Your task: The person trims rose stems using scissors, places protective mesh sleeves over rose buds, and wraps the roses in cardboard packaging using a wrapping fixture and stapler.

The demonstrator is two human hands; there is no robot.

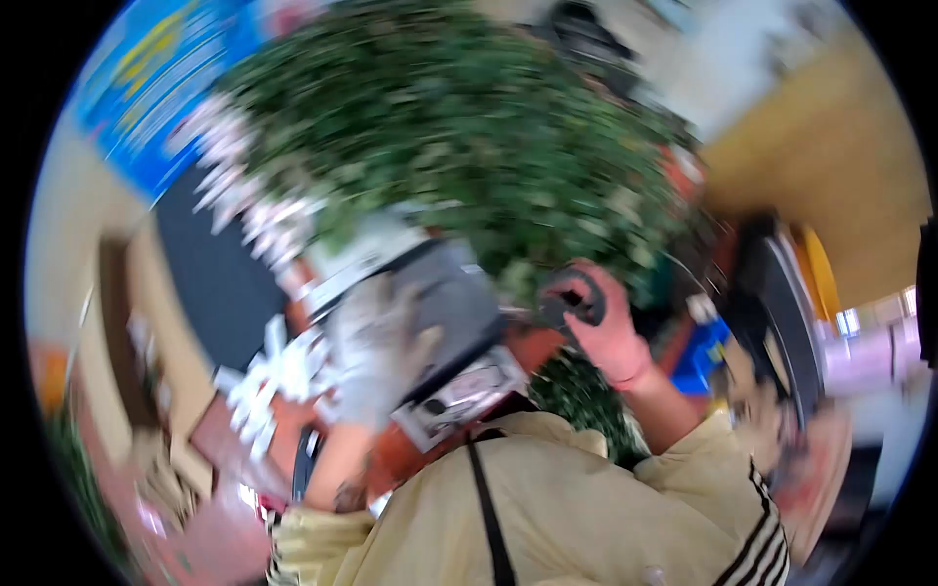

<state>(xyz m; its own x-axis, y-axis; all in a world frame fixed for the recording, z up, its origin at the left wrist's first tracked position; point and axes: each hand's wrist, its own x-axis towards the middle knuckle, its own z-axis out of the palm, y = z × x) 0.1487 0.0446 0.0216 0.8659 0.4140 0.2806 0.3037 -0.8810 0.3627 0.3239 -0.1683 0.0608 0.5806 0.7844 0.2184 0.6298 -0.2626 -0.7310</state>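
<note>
My left hand (376, 342), in a whitish glove, lies over a dark grey flat panel or box lid (449, 298) with its fingers spread. My right hand (598, 322) wears a pink glove with dark fingertips. Its fingers are curled together beside a large heap of green leafy stems (440, 127), and what they hold, if anything, cannot be made out. White strips tied like a bunch (278, 381) hang left of my left hand. A smaller clump of green leaves (586, 400) sits below my right hand. The whole view is blurred by motion.
A row of pale pink petal-like pieces (234, 186) edges the leaf heap's left side. A blue printed sheet (161, 88) is at upper left, a blue container (702, 356) at right. Cardboard pieces (171, 479) lie at lower left. A brown panel (821, 166) stands at upper right.
</note>
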